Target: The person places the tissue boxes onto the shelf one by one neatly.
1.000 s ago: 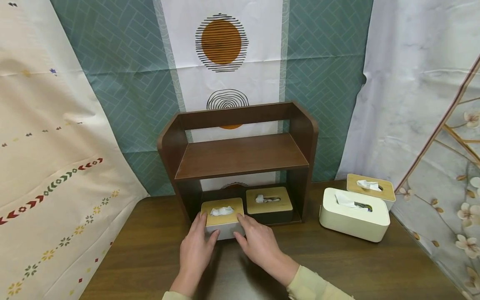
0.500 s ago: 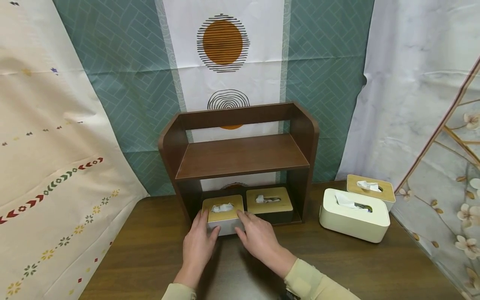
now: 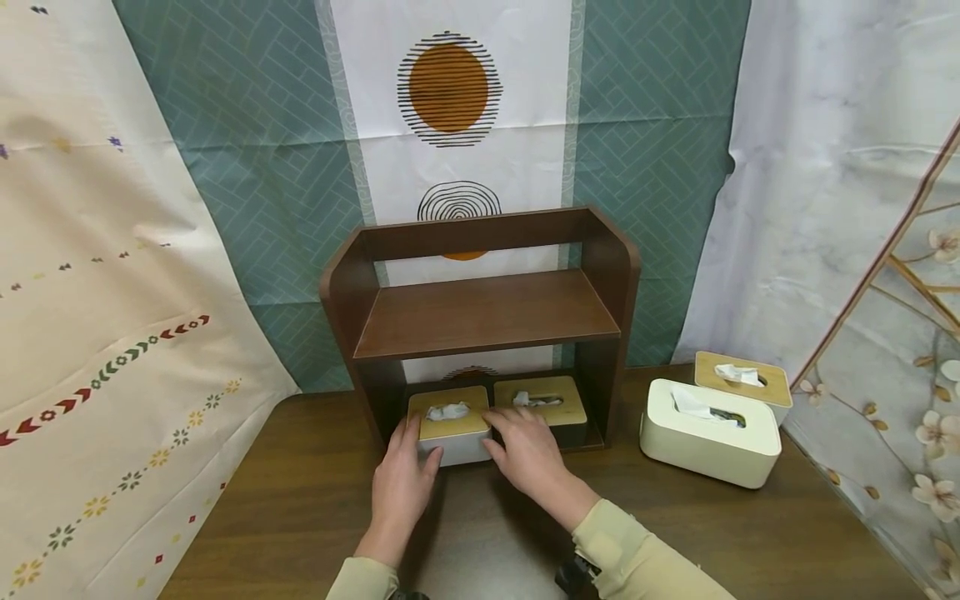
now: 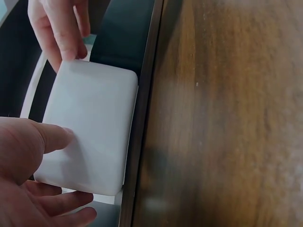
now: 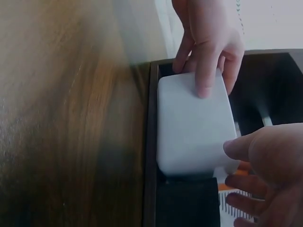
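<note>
— While both forearms reach forward over the dark, grained wooden table [image 3: 300, 508], what do the hands do?

— Left hand [image 3: 401, 487] and right hand [image 3: 528, 454] bracket the white tissue box [image 3: 453, 433], one at each end. Thumbs press its smooth front face, and fingers curl round its ends, gripping it.

— What is the box like?

— Matte white body with rounded corners, pale bamboo lid, a crumpled tissue poking from the slot. Its long axis runs left to right, front face towards the person.

— Where does it sit?

— Half inside the lower left bay of the brown shelf unit [image 3: 480, 312], front edge overhanging the base. Beside it, deeper in, stands a dark box [image 3: 542, 412] with a similar lid.

— Beyond that?

— Patterned cloth hangs behind.
</note>
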The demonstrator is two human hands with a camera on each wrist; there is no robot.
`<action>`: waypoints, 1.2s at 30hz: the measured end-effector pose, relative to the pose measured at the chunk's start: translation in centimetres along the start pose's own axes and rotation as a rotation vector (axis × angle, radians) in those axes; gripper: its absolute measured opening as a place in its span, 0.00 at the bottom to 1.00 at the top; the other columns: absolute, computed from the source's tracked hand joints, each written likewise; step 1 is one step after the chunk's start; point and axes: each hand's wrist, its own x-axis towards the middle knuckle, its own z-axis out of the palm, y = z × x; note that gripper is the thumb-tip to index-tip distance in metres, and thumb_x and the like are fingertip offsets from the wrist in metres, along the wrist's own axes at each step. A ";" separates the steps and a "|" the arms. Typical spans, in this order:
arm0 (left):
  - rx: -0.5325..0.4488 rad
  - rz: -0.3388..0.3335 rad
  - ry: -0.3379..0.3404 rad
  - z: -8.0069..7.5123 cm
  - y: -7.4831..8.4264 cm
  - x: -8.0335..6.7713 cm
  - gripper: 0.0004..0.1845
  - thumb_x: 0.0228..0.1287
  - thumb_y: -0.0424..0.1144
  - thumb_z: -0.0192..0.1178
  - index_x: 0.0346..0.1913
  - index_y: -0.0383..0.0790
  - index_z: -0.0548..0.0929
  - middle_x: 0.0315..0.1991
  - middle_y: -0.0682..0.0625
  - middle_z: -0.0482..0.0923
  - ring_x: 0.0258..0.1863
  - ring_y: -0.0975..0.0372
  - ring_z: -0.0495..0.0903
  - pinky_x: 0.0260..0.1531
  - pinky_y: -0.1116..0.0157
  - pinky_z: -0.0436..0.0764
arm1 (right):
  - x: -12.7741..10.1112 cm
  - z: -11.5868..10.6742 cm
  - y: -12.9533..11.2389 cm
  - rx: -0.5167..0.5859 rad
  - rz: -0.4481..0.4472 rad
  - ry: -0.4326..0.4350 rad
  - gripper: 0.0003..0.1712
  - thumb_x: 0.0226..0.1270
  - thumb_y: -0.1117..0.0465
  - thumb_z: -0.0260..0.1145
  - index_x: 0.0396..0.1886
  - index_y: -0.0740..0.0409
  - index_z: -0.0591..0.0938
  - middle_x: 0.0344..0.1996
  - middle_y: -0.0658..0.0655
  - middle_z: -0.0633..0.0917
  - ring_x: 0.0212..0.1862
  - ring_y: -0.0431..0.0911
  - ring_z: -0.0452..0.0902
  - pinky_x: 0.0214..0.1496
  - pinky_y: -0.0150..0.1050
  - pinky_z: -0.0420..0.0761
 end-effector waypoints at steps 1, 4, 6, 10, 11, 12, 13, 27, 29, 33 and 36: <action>-0.005 -0.001 -0.001 0.1 0.0 0.0 0.36 0.70 0.37 0.78 0.76 0.31 0.76 0.72 0.28 0.76 0.62 0.34 0.84 0.52 0.34 0.85 | 0.0 0.0 0.1 0.015 0.007 -0.012 0.24 0.74 0.57 0.79 0.66 0.57 0.88 0.62 0.59 0.89 0.65 0.60 0.83 0.65 0.64 0.81; -0.016 0.005 -0.002 0.3 -0.2 0.2 0.36 0.71 0.37 0.77 0.77 0.30 0.75 0.72 0.28 0.76 0.63 0.34 0.83 0.53 0.33 0.84 | 0.2 0.2 0.5 0.049 0.011 -0.035 0.25 0.75 0.57 0.78 0.68 0.58 0.87 0.64 0.60 0.88 0.67 0.60 0.83 0.69 0.63 0.79; -0.021 0.003 -0.003 0.4 -0.2 0.5 0.37 0.71 0.37 0.77 0.77 0.31 0.75 0.72 0.28 0.76 0.62 0.33 0.83 0.52 0.32 0.84 | 0.3 0.2 0.7 0.069 0.008 -0.046 0.26 0.76 0.58 0.78 0.70 0.59 0.86 0.65 0.61 0.88 0.68 0.61 0.83 0.71 0.63 0.79; -0.026 -0.003 -0.008 0.5 -0.1 1.0 0.37 0.70 0.37 0.77 0.78 0.32 0.75 0.72 0.28 0.75 0.62 0.33 0.83 0.52 0.32 0.84 | 0.4 0.3 0.9 0.098 0.004 -0.058 0.28 0.77 0.58 0.77 0.72 0.60 0.84 0.66 0.63 0.87 0.69 0.62 0.82 0.73 0.63 0.77; -0.028 -0.006 -0.009 0.6 -0.1 1.1 0.37 0.70 0.36 0.77 0.78 0.32 0.75 0.72 0.28 0.75 0.61 0.33 0.83 0.52 0.33 0.84 | 0.5 0.3 1.0 0.100 0.002 -0.060 0.28 0.77 0.58 0.77 0.72 0.61 0.84 0.66 0.63 0.87 0.69 0.62 0.82 0.73 0.63 0.77; -0.031 -0.008 -0.011 0.6 -0.1 1.2 0.37 0.70 0.36 0.77 0.78 0.32 0.75 0.72 0.28 0.75 0.61 0.32 0.83 0.52 0.33 0.84 | 0.5 0.3 1.1 0.098 -0.002 -0.057 0.28 0.76 0.59 0.77 0.72 0.61 0.84 0.66 0.63 0.87 0.68 0.62 0.82 0.72 0.63 0.77; -0.034 -0.009 -0.013 0.6 0.0 1.2 0.37 0.71 0.37 0.77 0.78 0.33 0.75 0.72 0.28 0.75 0.61 0.32 0.83 0.53 0.33 0.84 | 0.5 0.3 1.1 0.092 -0.007 -0.054 0.28 0.76 0.59 0.77 0.72 0.61 0.84 0.66 0.63 0.87 0.68 0.62 0.83 0.72 0.63 0.77; -0.052 0.013 0.024 1.8 -0.4 1.8 0.38 0.72 0.39 0.76 0.79 0.34 0.73 0.70 0.27 0.76 0.56 0.30 0.84 0.49 0.31 0.84 | 0.8 0.5 1.3 0.061 0.025 -0.053 0.29 0.75 0.59 0.78 0.72 0.58 0.84 0.64 0.62 0.88 0.64 0.62 0.84 0.68 0.63 0.80; -0.065 -0.008 0.001 1.3 0.1 1.8 0.38 0.71 0.37 0.77 0.78 0.32 0.74 0.70 0.26 0.75 0.58 0.30 0.84 0.52 0.32 0.84 | 0.8 0.6 1.3 0.060 0.028 -0.050 0.29 0.75 0.59 0.78 0.72 0.59 0.84 0.64 0.63 0.88 0.64 0.63 0.84 0.68 0.63 0.80; -0.047 -0.003 0.018 2.1 -0.4 1.9 0.38 0.70 0.38 0.78 0.78 0.33 0.74 0.69 0.27 0.76 0.56 0.31 0.85 0.49 0.32 0.85 | 0.8 0.8 1.4 0.049 0.024 -0.036 0.29 0.74 0.60 0.79 0.71 0.60 0.84 0.63 0.63 0.88 0.63 0.62 0.84 0.67 0.62 0.81; -0.033 0.022 0.053 3.4 -1.5 2.1 0.39 0.71 0.41 0.77 0.79 0.36 0.73 0.68 0.28 0.77 0.54 0.31 0.85 0.45 0.31 0.84 | 0.8 0.8 1.4 0.052 0.026 -0.035 0.29 0.74 0.60 0.79 0.71 0.60 0.84 0.63 0.63 0.88 0.63 0.63 0.84 0.68 0.62 0.80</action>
